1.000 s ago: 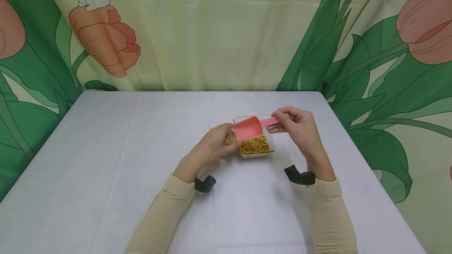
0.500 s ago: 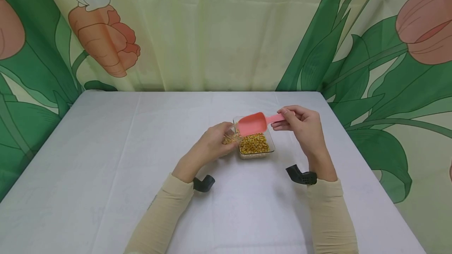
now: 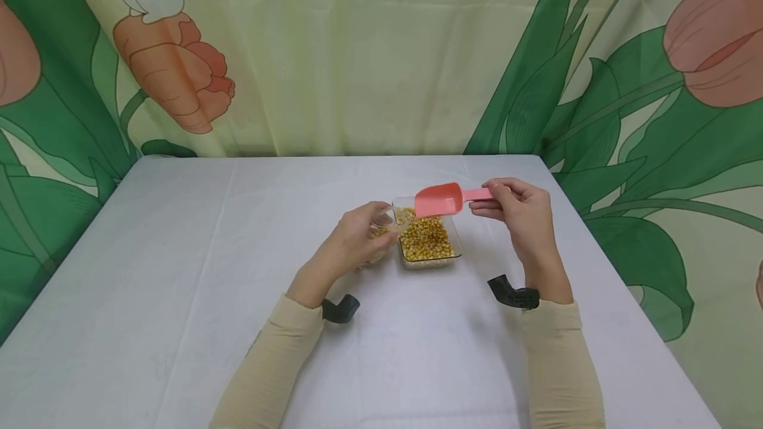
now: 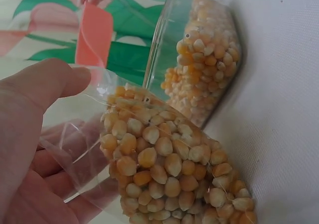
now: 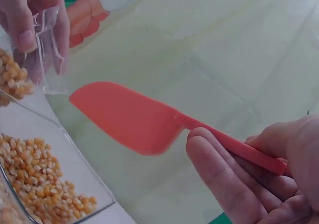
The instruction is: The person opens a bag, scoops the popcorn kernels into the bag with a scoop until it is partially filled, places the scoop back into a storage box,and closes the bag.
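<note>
My left hand (image 3: 360,234) grips the top of a clear plastic bag (image 4: 82,134) of corn kernels (image 4: 164,169); in the left wrist view the thumb lies along its rim. The bag stands beside a clear rectangular container (image 3: 457,247) that holds more kernels (image 3: 426,240). My right hand (image 3: 518,217) pinches the handle of a pink scoop (image 3: 440,200). Above the container's far part hangs the scoop, with no kernels visible in its bowl. Seen from the right wrist, the scoop (image 5: 127,117) is apart from both bag and container.
A white cloth covers the table (image 3: 179,283). Behind it hangs a printed curtain (image 3: 369,51) with tulips, a carrot and a rabbit. Black wrist cameras (image 3: 341,310) sit on both forearms.
The scoop has drawn away from the bag, to the right and slightly up, with my right hand. My left hand and the bag have shifted a little left, the bag now lower beside the container.
</note>
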### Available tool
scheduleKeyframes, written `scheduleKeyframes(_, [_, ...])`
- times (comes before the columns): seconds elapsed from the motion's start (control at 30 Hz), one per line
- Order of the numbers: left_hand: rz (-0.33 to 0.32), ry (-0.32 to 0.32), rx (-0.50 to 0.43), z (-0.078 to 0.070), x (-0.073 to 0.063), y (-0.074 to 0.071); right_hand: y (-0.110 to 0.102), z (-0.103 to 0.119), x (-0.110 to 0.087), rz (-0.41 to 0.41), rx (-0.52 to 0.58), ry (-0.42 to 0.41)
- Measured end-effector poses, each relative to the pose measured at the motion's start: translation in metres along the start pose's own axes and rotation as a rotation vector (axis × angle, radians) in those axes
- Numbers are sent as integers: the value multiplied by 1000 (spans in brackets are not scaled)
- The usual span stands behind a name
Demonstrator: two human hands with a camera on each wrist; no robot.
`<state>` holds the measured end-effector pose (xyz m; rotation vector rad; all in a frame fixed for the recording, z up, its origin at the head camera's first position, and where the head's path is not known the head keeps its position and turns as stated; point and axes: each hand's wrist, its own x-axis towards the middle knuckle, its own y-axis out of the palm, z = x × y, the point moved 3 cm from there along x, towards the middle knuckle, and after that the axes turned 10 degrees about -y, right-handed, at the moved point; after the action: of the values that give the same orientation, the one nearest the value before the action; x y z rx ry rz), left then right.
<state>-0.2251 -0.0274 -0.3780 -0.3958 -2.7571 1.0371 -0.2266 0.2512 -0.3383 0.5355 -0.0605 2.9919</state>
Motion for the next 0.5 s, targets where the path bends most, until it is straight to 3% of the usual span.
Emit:
scheduleKeyframes(0.1, [-16, 9, -15, -1, -1, -4, -3, -1, 1, 0, -5, 23])
scheduleKeyframes(0.27, [-59, 29, -68, -2, -2, -8, 0, -12, 0, 108, -120, 104])
scheduleKeyframes(0.5, [-97, -23, -137, 0, -3, -6, 4, -27, -1, 208, -216, 206])
